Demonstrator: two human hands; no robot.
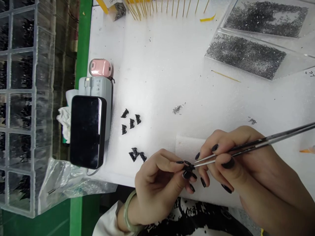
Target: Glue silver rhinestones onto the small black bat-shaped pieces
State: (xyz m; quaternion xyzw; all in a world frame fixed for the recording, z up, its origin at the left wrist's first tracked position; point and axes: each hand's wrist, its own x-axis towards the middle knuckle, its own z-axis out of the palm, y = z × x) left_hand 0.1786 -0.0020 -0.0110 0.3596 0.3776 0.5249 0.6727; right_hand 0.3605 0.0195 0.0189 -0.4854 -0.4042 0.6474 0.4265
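From where I stand, the person's left hand [159,183] has its thumb and fingertips pinched together on a small black piece [189,168], held up over the near edge of the worktop [152,82]. The right hand [236,170] has thumb and fingers clamped on a pair of tweezers [268,141]; their tips sit slightly apart, right at the piece, though I can't tell whether they touch it. Toward the worktop's left edge lie four similar black pieces [132,123], with three more [135,153] bunched nearer the near edge. A little heap of shiny bits [177,109] lies around the middle, beyond the hands. Clear trays [246,54] of dark bits fill the far right corner, and a black-screened device [85,131] rests by the left edge.
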